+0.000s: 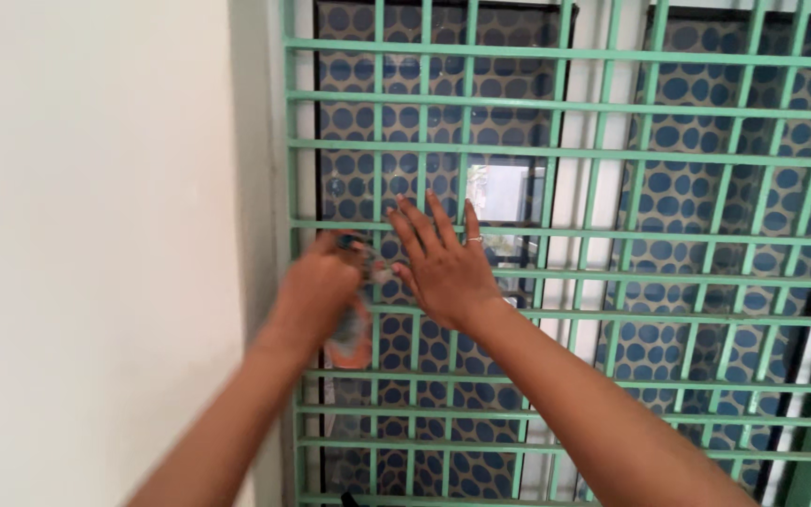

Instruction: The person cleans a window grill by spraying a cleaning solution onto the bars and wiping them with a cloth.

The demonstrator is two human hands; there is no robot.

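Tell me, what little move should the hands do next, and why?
Probably the left hand should aim its spray bottle between the green grille bars at the dotted window pane. The bottle is already raised in its grip, and the right hand lies flat and open on the bars.

Wall [96, 235] left of window grille [612, 160], patterned panes [696, 188] behind its bars.
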